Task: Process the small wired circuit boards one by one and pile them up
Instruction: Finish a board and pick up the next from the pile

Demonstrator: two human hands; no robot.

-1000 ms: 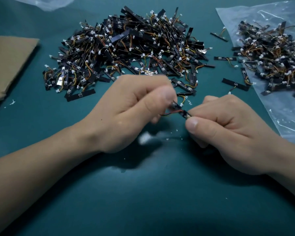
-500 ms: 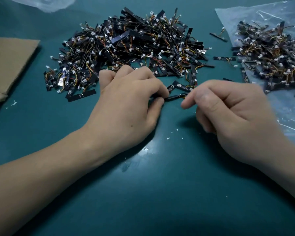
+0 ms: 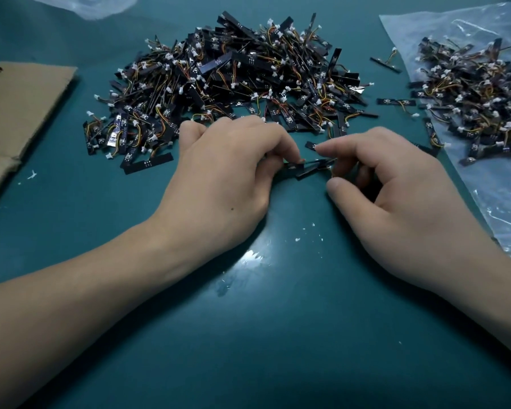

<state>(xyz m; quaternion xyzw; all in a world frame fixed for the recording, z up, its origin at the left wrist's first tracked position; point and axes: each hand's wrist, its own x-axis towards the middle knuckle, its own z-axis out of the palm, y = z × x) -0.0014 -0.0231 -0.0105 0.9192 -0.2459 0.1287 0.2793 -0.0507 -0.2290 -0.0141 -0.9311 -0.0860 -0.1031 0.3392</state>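
Pinching one end of a small wired circuit board (image 3: 309, 170) low over the teal surface (image 3: 248, 335), our left grip (image 3: 227, 178) is closed on it. Our right grip (image 3: 396, 202) curls at the other end, thumb apart; we cannot tell whether it holds. Just behind lies the big board pile (image 3: 227, 84).

Teal tabletop (image 3: 248, 335) is taking up basically the whole view, with overhead light glaring off it in a whitish patch (image 3: 252, 256). Flattened brown cardboard (image 3: 21, 113) is lying along the left edge, a crinkly clear plastic sheet (image 3: 502, 202) is sitting on the right, and tiny white crumbs (image 3: 297, 240) are lying mid-table.
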